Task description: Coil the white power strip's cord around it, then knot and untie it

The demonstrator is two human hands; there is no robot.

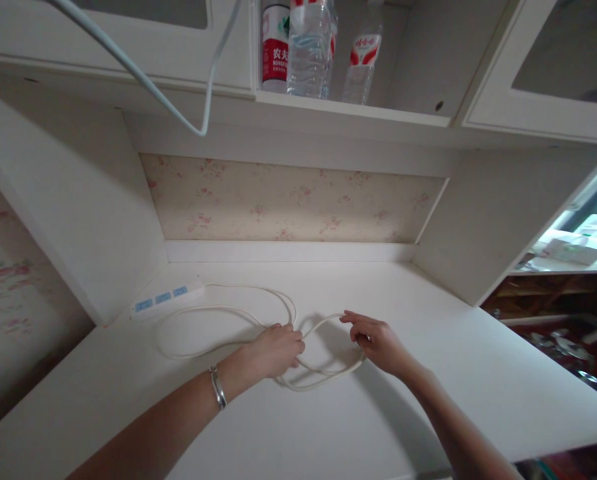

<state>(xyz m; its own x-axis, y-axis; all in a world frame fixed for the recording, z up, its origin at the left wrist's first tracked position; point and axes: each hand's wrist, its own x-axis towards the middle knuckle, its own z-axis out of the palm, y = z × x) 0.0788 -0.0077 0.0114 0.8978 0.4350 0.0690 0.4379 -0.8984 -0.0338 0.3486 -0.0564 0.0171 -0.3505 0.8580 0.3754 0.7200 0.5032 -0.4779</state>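
White cord looped on desk, both hands at it

White cord [298,389] in loops on the white desk [258,433], between and around the hands. Left hand [280,348] closed on bunched strands; bracelet [218,388] on wrist, 8 o'clock of it. Right hand [377,340] at 3 o'clock of left, fingers bent at loop's far end; can't tell if pinching. Hands well apart. Wider loop at 9 o'clock. Power strip [163,297] at 10 o'clock, cord running from it. Bottles [309,63] in open cupboard [413,73], 12 o'clock.

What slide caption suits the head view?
Left hand and right hand handle the looped white cable of a power strip on a white desktop.
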